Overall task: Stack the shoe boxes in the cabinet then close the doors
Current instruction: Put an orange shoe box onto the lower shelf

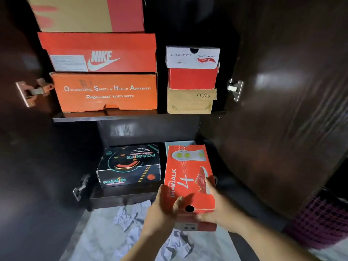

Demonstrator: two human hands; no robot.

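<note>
Between the two hands, at the front edge of the lower shelf, sits the red GOWALK box (189, 178), lid up, its far end over a pale box (179, 143) whose rim shows just beyond it. The left hand (163, 210) grips the near left corner, thumb curled over the lid beside the finger hole. The right hand (216, 208) clamps the near right corner, fingers lying along the lid's right edge. Both hands are closed on the box; neither is free.

The near end overhangs the shelf front and appears to be carried by the hands alone. Judgement: if the grip is released before the box is pushed fully home, the near end could tip down and the box slide out onto the floor. The lid looks a loose fit; pressure from the thumbs could shift or buckle it.

Left of the grip, well apart, the black Foamies box (130, 164) sits skewed on the same shelf; a sideways push could strike it.

Below the grip, crumpled paper (130, 215) lies on the floor and could foul a closing door.

Above the grip, the upper shelf (105, 117) carries two stacks: the orange safety-shoe box (105, 91) under a Nike box (101, 53), and a narrower stack topped by a white Skechers box (192, 57). The narrow stack appears uneven and could topple if the cabinet is jolted.

Right of the grip, the right door (282, 110) stands open. Any box left proud of the shelf would likely stop it closing.
</note>
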